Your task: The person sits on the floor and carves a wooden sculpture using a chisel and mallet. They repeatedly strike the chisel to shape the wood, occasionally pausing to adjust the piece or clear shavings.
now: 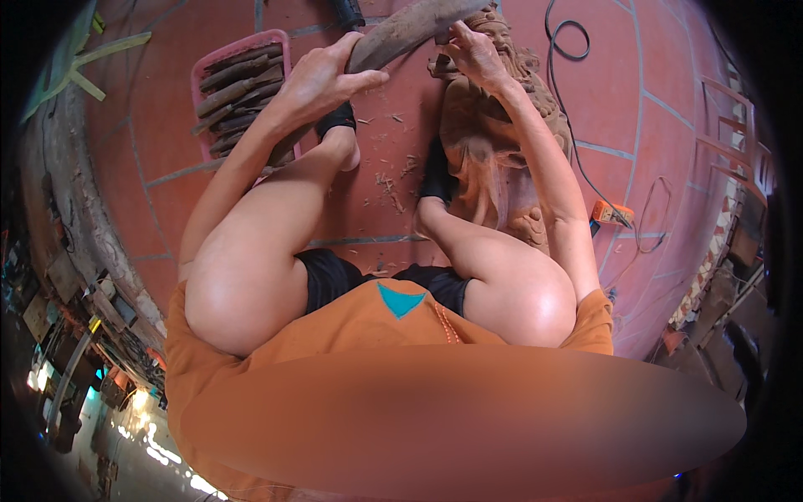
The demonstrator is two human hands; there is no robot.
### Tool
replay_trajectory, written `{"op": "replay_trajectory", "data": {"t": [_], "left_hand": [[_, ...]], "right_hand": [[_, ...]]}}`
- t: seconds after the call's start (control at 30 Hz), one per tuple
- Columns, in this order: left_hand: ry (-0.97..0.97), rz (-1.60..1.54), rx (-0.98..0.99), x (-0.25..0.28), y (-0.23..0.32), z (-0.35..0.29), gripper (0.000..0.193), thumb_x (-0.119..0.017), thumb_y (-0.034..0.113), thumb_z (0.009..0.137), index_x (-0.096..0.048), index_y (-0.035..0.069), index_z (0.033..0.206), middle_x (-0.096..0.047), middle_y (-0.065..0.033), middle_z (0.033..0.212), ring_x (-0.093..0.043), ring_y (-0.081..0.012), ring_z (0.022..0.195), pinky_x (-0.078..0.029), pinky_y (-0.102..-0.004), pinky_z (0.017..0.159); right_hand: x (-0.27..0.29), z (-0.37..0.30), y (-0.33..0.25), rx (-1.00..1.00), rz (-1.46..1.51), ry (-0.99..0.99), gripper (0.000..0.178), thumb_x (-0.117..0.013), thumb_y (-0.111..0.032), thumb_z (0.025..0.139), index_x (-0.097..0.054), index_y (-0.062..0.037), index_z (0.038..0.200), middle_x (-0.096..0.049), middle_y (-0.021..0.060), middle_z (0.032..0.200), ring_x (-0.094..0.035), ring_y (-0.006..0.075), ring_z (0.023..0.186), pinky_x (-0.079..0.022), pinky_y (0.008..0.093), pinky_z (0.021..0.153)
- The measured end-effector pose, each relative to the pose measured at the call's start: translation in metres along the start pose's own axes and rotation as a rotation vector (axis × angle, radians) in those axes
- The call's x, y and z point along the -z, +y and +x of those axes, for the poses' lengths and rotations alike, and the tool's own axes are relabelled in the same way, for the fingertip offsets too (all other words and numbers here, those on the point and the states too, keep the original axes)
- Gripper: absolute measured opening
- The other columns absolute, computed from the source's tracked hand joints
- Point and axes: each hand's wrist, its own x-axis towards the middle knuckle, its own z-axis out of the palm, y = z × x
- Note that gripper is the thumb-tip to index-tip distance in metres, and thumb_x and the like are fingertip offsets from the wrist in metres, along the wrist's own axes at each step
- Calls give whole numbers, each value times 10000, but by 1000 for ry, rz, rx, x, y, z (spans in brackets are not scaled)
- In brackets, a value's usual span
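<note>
My left hand [322, 81] is closed round the near end of a thick, worn wooden club [410, 35], its thumb stretched out. The club slants up to the right, past the upper edge of the view. Close to the club's underside, my right hand [473, 57] is closed with the fingers bent; a small dark end shows beside them, and what they hold is too hidden to name. Below that hand lies a carved wooden statue [477, 113] of a bearded, robed figure, beside my right leg. Its head is at the top, partly behind my hand and forearm.
Left of my legs, a pink plastic basket [286, 52] holds several wood-handled tools [237, 88]. Wood shavings [389, 186] litter the red tiles between my feet. A black cable [577, 163] runs at right to an orange power strip [613, 213]. A long timber [92, 201] lies far left.
</note>
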Motion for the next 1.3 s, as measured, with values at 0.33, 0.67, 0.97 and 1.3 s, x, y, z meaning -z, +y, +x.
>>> {"op": "replay_trajectory", "data": {"t": [0.33, 0.67, 0.97, 1.3], "left_hand": [[144, -195, -51, 12, 28, -9, 578, -752, 435, 906, -587, 22, 1276, -724, -125, 798, -724, -200, 776, -546, -356, 739], [-9, -232, 164, 13, 12, -5, 490, -760, 385, 913, -610, 52, 1240, -660, -53, 767, -556, -125, 583, -454, -290, 534], [39, -187, 94, 6, 10, -1, 558, -784, 350, 890, -550, 26, 1279, -699, -186, 844, -700, -282, 827, -540, -417, 777], [-61, -180, 174, 2, 4, -1, 514, -783, 381, 839, -602, 29, 1166, -630, -113, 726, -597, -188, 579, -487, -375, 567]], "right_hand": [[-11, 5, -3, 138, 62, -15, 421, -713, -139, 923, -493, -109, 1282, -696, 209, 957, -688, 431, 912, -536, 485, 737], [-7, 1, -14, 104, 49, -6, 417, -706, -117, 909, -510, -114, 1277, -686, 198, 901, -687, 432, 869, -535, 485, 709], [-9, 1, -8, 87, 68, -30, 452, -715, -109, 901, -493, -107, 1294, -673, 211, 951, -677, 443, 942, -536, 491, 750], [1, 0, -7, 56, 8, -76, 458, -710, -89, 906, -496, -99, 1311, -704, 177, 976, -699, 397, 890, -544, 453, 728]]}}
